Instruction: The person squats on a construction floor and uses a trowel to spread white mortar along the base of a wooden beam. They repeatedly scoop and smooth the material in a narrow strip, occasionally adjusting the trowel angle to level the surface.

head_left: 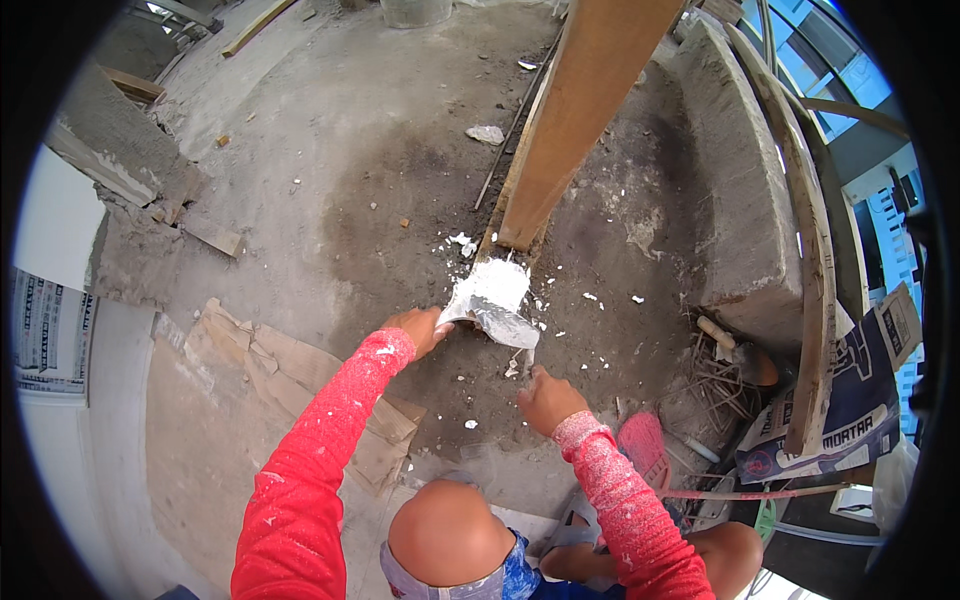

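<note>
A flat trowel lies against a lumpy mass of white paste, low over the earthy floor and just near of the foot of a smooth brown wooden beam. Its grey blade is smooth and streaked with white; the long axis slants, handle toward the near right, front edge toward the far left. The right hand is closed round the handle, its fingers hiding most of it. The left hand touches the paste's left edge; its fingertips are partly hidden, so I cannot tell whether they are clamped on something beneath. What supports the paste is also hard to make out.

White crumbs dot the gritty floor. To the left lies a creased, torn brown sheet; to the right stands a crumpled dark-blue bag. The beam's far end is cut off by the picture's edge.
</note>
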The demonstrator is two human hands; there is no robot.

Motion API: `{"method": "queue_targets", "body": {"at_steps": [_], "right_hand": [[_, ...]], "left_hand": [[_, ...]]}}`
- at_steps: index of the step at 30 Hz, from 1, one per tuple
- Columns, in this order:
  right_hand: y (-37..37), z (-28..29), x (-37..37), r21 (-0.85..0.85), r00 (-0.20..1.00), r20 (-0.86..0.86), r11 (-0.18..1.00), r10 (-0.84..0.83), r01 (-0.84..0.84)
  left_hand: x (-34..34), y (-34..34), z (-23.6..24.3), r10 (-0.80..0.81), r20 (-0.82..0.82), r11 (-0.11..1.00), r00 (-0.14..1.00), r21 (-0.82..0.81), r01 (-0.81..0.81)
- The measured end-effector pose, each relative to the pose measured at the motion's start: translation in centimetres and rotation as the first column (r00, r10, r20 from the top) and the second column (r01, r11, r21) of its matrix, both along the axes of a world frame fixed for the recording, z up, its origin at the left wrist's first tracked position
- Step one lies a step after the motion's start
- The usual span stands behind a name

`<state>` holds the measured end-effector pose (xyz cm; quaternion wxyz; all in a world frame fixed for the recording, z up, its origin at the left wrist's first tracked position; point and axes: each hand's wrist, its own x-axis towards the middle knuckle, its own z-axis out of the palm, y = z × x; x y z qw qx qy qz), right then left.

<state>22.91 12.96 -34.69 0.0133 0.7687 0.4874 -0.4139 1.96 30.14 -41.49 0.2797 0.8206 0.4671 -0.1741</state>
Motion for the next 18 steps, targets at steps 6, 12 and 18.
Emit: {"method": "queue_targets", "body": {"at_steps": [6,12,18], "right_hand": [[0.5,-3.5,0.0,0.011,0.947,0.299,0.992,0.116,-0.125],[-0.2,-1.5,-1.1,0.079,0.987,-0.144,0.993,-0.078,0.09],[0.8,-2.7,0.0,-0.037,0.948,0.288,0.991,0.135,-0.13]], "left_hand": [[-0.3,-0.8,-1.2,-0.007,0.071,0.999,0.997,-0.035,0.009],[0.2,-0.1,0.2,-0.002,0.031,0.999,1.0,0.043,0.001],[0.1,-0.8,-1.1,0.021,0.058,1.0,0.998,0.019,-0.022]]}}
